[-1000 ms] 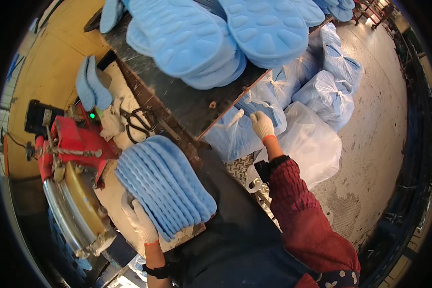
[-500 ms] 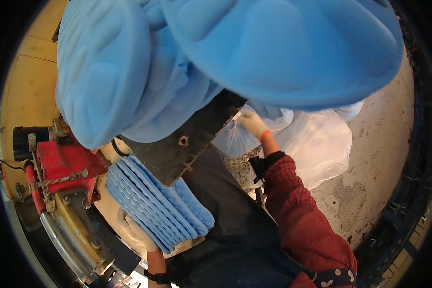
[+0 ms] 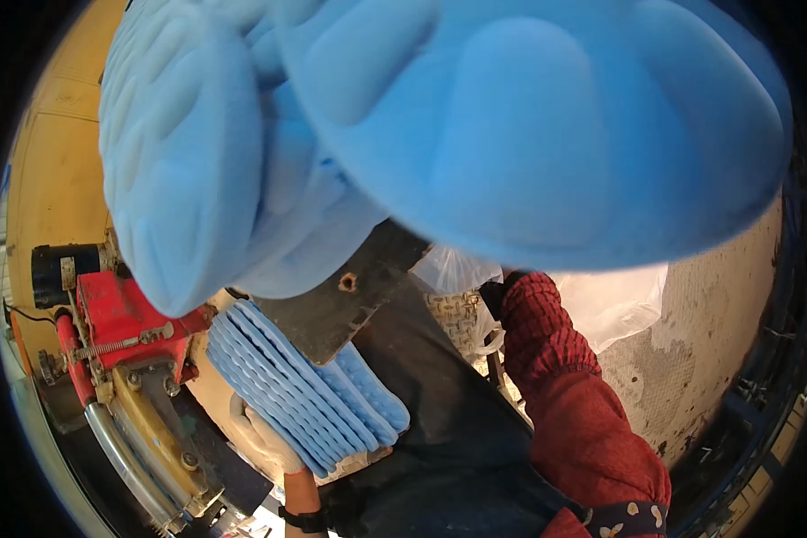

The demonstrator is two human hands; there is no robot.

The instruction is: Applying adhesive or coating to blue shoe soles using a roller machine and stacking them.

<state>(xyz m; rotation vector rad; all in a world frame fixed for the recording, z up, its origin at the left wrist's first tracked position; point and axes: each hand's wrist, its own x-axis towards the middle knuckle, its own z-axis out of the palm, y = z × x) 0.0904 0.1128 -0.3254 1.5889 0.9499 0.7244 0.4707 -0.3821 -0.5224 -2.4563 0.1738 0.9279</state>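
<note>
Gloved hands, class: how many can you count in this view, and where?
1: the left hand, at the lower left side of the blue stack. The right hand is hidden, apparently behind the large blue pad.

Right fingers hidden, upper insoles [image 3: 529, 152] cropped

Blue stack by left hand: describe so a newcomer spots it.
Find the red machine at left. Below and right of it, the gloved left hand touches the blue stack. Unlike the blue pads above, it shows narrow layers side by side.
</note>
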